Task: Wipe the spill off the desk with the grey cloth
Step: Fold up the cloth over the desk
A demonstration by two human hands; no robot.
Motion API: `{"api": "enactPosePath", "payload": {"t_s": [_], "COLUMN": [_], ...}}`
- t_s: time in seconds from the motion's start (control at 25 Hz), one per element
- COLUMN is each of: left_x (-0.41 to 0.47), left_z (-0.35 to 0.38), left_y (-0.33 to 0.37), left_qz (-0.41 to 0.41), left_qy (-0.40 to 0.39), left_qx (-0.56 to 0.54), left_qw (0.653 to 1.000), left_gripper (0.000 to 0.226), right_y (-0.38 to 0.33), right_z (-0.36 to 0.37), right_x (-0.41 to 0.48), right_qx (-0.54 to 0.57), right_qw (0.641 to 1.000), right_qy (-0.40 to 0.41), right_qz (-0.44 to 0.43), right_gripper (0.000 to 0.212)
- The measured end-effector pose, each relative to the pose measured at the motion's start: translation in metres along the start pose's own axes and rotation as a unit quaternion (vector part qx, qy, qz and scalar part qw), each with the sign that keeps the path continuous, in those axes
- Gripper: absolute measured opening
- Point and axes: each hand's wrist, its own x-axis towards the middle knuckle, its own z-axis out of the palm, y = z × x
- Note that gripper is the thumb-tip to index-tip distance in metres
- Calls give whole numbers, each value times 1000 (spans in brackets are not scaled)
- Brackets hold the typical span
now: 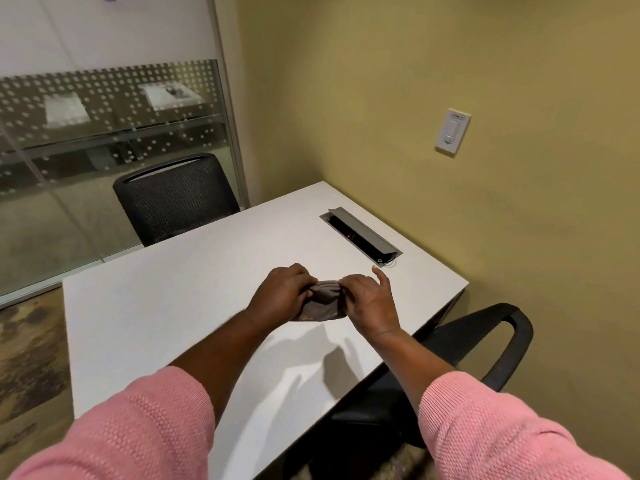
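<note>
Head view, one frame. Both hands are over the middle of the white table [145, 317], holding the grey cloth [320, 303] between them. Left hand [282, 294]: fingers curled and closed on the cloth's left end. Right hand [369, 303]: thumb and most fingers pinched on the right end, index finger sticking up free. The cloth is bunched into a short roll, gathered at the top and hanging slack below; whether its lower edge touches the table or sits just above it cannot be told. Shadows of the hands fall on the surface nearer the camera. No spill can be made out: the tabletop reads as uniformly pale, with no puddle, stain or wet sheen that I can separate from the shadows. Judgement: the cloth is in hand and being gathered or folded, so the wiping itself looks either not yet begun or between passes; the frame does not settle which. Left to do, as far as shown: find the wet patch and draw the cloth across it. Also present: open cable box [360, 235] set into the table toward the wall, well apart from the hands; a black mesh chair [175, 197] at the far side; another black chair [485, 344] tucked in at the right.
</note>
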Motion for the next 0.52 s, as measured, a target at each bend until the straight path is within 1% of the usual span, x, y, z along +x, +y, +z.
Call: {"api": "enactPosePath", "payload": {"t_s": [0.24,0.4,0.52], "left_x": [54,94,122], "left_z": [30,58,81], "left_y": [3,25,42], "left_qz": [50,108,124], "left_qy": [-41,-71,-99], "left_qx": [-32,-32,-32], "left_qw": [997,991,987], "left_gripper": [30,31,35], "right_y": [35,69,100], "right_z": [-4,-13,-21], "right_x": [2,-9,-9], "right_qx": [-38,-80,-92], "right_qw": [997,990,984], "right_qy": [6,29,24], "right_qz": [67,113,149], "right_gripper": [18,16,16]}}
